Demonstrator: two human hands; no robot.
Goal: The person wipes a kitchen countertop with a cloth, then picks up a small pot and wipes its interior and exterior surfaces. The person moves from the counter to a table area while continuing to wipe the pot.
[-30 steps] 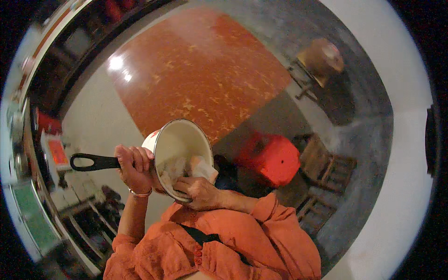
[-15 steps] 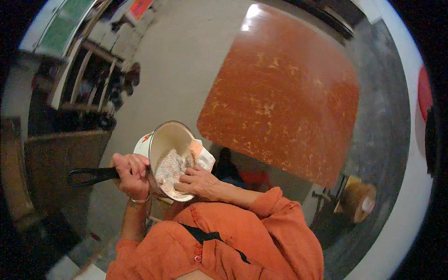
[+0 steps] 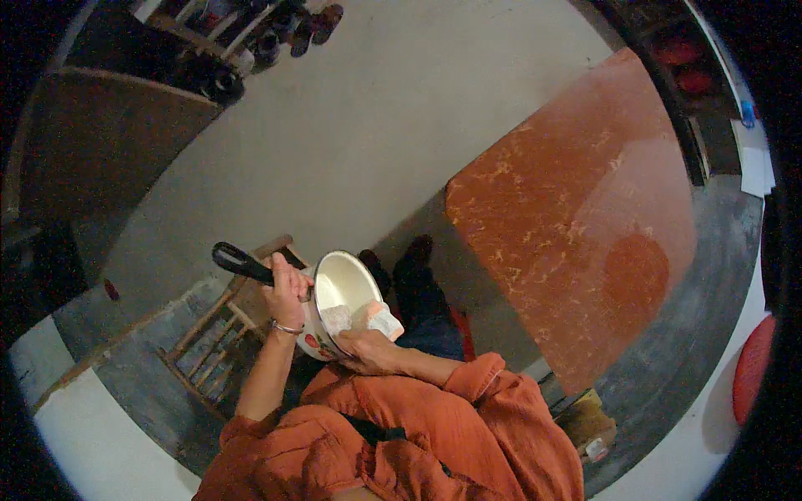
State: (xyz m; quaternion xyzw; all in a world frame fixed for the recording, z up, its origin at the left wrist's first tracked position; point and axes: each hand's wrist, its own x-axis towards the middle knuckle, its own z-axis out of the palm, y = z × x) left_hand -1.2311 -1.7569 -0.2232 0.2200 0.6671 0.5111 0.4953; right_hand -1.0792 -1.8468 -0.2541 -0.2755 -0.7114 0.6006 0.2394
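Your left hand is curled closed where the black handle meets the saucepan; fingers wrap the handle root, and the rest of the handle sticks out past them to the upper left. Bracelet on that wrist.

Saucepan is up in front of your torso, off any surface, tipped so the mouth faces up and right. Cream inside, dark rim, white outside with a red floral print low on the near side.

Your right hand is at the near edge of the pan, thumb side toward the mouth. Fingers are bunched rather than spread, but the tips are hidden, so I can't tell whether they pinch the rim, the cloth or both.

Orange-and-white cloth sits at the right side of the mouth, just above your right hand, lapping over the rim. A pale, speckled wad lies inside against the lower wall; can't tell if it's part of the same cloth.

Around you: wooden chair to the left of the pan, red-brown table well apart to the right, grey floor ahead, shoes at a rack, upper left. You're in an orange shirt, sleeves pushed up.
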